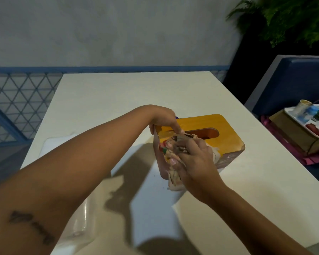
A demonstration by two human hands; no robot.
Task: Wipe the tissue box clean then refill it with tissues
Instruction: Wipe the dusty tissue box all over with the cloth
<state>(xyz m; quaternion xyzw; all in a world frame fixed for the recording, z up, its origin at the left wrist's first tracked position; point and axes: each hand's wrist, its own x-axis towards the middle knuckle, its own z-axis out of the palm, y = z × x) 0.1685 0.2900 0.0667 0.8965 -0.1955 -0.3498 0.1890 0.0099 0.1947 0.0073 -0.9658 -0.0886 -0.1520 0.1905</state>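
The tissue box (226, 138), with its orange wooden lid in place, sits right of the middle of the white bench (136, 92), and no tissue shows through its slot (208, 134). The right hand (195, 157) grips a crumpled, stained cloth (173, 178) and presses it onto the lid's near left corner, with the cloth trailing down the side wall. The left hand (164, 118) steadies the box, fingers curled over its far left edge. I judge the task to be in its first half: the wiping is under way, and the right part of the lid and the near wall are not under the cloth. Opening the box and refilling it remain. Near the left forearm lies a pale glossy pack (81, 218), perhaps the fresh tissues, though blur hides its contents
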